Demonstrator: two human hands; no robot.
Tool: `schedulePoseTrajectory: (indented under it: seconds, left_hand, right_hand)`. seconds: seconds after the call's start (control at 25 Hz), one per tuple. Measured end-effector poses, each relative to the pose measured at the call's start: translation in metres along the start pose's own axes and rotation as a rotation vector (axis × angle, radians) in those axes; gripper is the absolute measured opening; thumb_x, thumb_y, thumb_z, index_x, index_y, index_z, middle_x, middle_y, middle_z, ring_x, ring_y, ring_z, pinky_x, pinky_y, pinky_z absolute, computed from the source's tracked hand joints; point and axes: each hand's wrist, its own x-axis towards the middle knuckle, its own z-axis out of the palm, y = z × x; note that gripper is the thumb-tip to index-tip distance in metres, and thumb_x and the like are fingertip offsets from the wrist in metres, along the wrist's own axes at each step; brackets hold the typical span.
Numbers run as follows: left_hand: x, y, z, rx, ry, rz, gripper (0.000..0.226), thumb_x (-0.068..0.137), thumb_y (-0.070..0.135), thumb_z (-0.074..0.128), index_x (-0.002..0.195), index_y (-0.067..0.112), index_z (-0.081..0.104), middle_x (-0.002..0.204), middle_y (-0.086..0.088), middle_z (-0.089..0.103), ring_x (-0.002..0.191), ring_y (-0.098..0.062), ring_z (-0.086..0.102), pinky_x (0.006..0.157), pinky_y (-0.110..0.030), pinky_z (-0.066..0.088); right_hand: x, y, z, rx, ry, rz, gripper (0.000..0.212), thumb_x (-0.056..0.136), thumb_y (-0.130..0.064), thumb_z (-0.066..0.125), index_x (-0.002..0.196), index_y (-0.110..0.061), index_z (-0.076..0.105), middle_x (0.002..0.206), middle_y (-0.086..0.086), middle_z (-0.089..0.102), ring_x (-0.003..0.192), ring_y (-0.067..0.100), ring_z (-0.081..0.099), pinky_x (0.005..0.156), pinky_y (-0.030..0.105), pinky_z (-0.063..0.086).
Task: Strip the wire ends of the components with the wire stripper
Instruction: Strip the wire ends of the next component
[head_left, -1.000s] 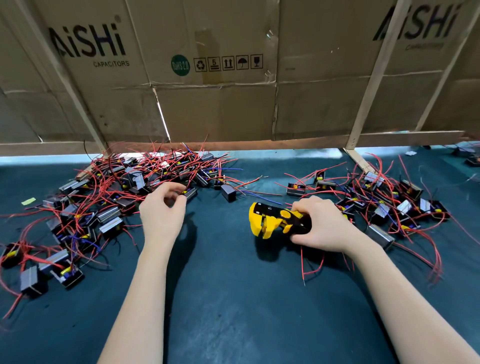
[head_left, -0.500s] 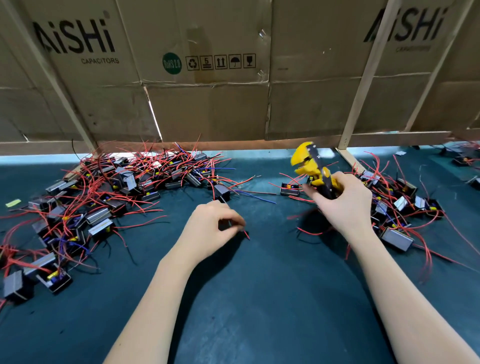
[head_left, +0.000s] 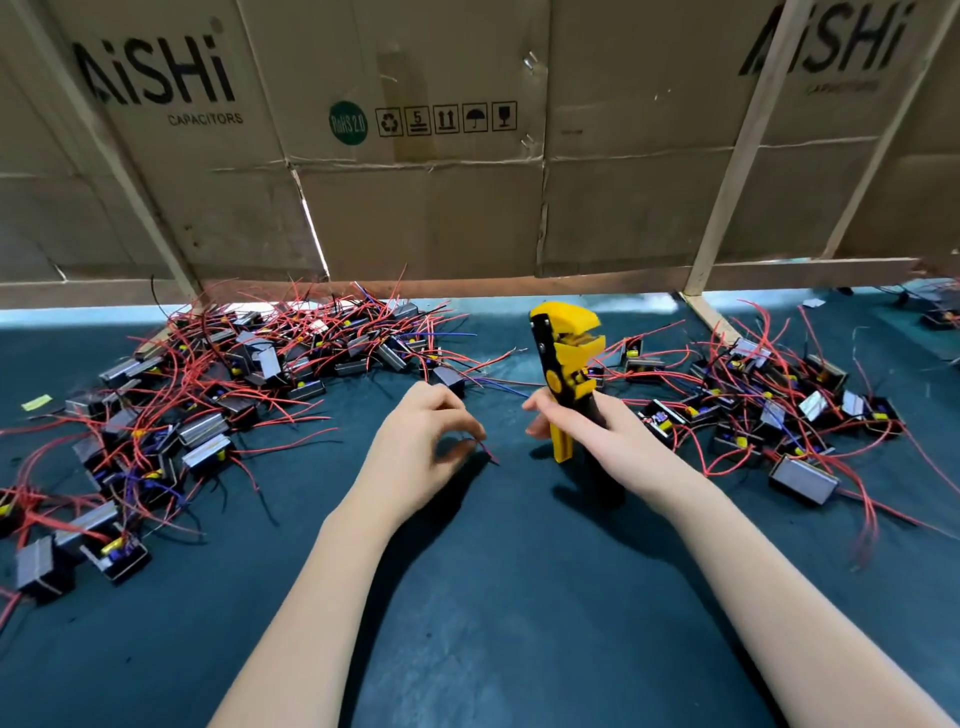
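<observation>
My right hand (head_left: 597, 431) grips the handles of the yellow and black wire stripper (head_left: 563, 358), which stands upright with its jaws at the top, above the mat. Just to its left, my left hand (head_left: 421, 447) is curled with the fingertips together and pinches a red wire (head_left: 488, 454) whose short end sticks out toward the stripper. What hangs on that wire is hidden under the hand. A big pile of boxy components with red wires (head_left: 234, 374) lies at the left, and a smaller pile (head_left: 769, 410) at the right.
The work surface is a dark green mat (head_left: 493, 597). A cardboard wall (head_left: 467, 208) with wooden slats closes off the back just behind the piles. A small yellow-green scrap (head_left: 36, 401) lies at the far left.
My right hand lifted the stripper off the mat and stood it upright near the centre. My left hand drew back from the left pile to the centre with a red wire.
</observation>
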Motion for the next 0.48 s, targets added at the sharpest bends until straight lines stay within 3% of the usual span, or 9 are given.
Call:
schedulePoseTrajectory:
  seconds: [0.12, 0.2, 0.32, 0.4, 0.48]
  left_hand:
    - [0.001, -0.001, 0.001, 0.039, 0.113, 0.003, 0.008, 0.079, 0.008, 0.079, 0.083, 0.015, 0.077, 0.094, 0.003, 0.068, 0.096, -0.020, 0.059, 0.085, -0.032, 0.047]
    - [0.002, 0.002, 0.001, -0.077, 0.166, -0.078, 0.010, 0.083, 0.005, 0.074, 0.086, 0.014, 0.074, 0.088, 0.006, 0.070, 0.088, -0.011, 0.063, 0.084, -0.026, 0.049]
    - [0.003, 0.010, 0.001, -0.294, 0.199, -0.209, 0.011, 0.086, 0.001, 0.069, 0.088, 0.012, 0.070, 0.076, 0.005, 0.070, 0.070, -0.004, 0.063, 0.075, -0.015, 0.048]
    - [0.003, 0.014, 0.002, -0.414, 0.178, -0.258, 0.012, 0.088, 0.001, 0.066, 0.088, 0.012, 0.067, 0.072, 0.001, 0.070, 0.065, -0.007, 0.063, 0.070, -0.016, 0.050]
    - [0.003, 0.018, 0.002, -0.509, 0.146, -0.271, 0.013, 0.088, 0.000, 0.065, 0.088, 0.012, 0.066, 0.072, -0.001, 0.070, 0.065, -0.010, 0.064, 0.069, -0.020, 0.052]
  right_hand:
    - [0.004, 0.006, 0.001, 0.079, 0.036, 0.088, 0.058, 0.071, -0.062, 0.060, 0.096, -0.009, 0.066, 0.082, 0.004, 0.069, 0.079, 0.015, 0.065, 0.083, 0.031, 0.048]
    - [0.006, 0.010, -0.001, 0.082, 0.171, 0.088, 0.054, 0.070, -0.060, 0.066, 0.081, -0.007, 0.061, 0.070, 0.002, 0.061, 0.067, 0.015, 0.059, 0.075, 0.034, 0.048]
    - [0.009, 0.018, -0.014, -0.445, 0.461, -0.014, 0.050, 0.076, -0.063, 0.068, 0.066, -0.017, 0.050, 0.059, -0.011, 0.053, 0.058, 0.009, 0.049, 0.060, 0.027, 0.037]
    - [0.009, 0.021, -0.023, -0.754, 0.614, -0.072, 0.045, 0.074, -0.064, 0.067, 0.067, -0.024, 0.046, 0.067, -0.008, 0.056, 0.070, 0.017, 0.054, 0.064, 0.033, 0.038]
    - [0.011, 0.025, -0.025, -0.976, 0.693, -0.059, 0.049, 0.072, -0.065, 0.065, 0.076, -0.018, 0.052, 0.077, 0.002, 0.059, 0.082, 0.030, 0.058, 0.073, 0.038, 0.040]
